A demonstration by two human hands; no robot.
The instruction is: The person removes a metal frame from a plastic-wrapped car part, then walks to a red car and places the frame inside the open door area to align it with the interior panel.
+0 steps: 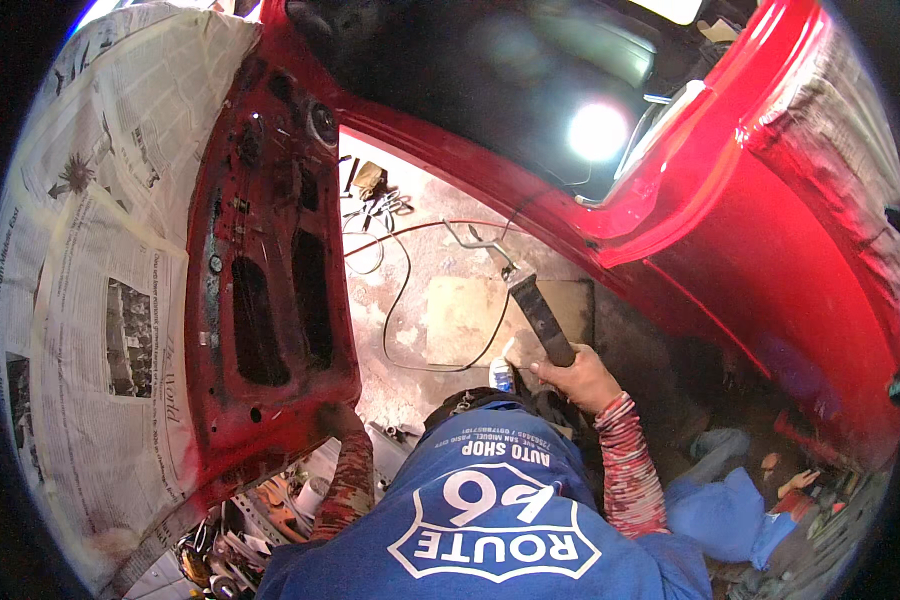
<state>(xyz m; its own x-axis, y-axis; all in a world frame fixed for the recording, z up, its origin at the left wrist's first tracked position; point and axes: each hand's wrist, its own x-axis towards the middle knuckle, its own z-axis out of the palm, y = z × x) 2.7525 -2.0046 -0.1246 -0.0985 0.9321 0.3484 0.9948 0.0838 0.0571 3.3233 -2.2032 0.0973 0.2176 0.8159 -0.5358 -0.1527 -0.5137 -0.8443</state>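
My right hand [582, 380] is closed around the near end of a caulking gun [542, 318], which has a long dark barrel. At its far end, a bent metal rod and handle point away from me over the floor. My left forearm [350, 465], in a red patterned sleeve, reaches up to the lower edge of the open red car door [270, 395]. The left hand is dark against that edge and its fingers do not show. A small white and blue object [503, 372] is close to the right hand, just past my blue shirt.
Newspaper [100, 300] masks the door's outer side. On the right is the glossy red car body [800, 240] with a bright light [598, 132]. A cable [402, 290] loops across the floor. Assorted tools [240, 540] lie at lower left; a person in blue [725, 510] is at lower right.
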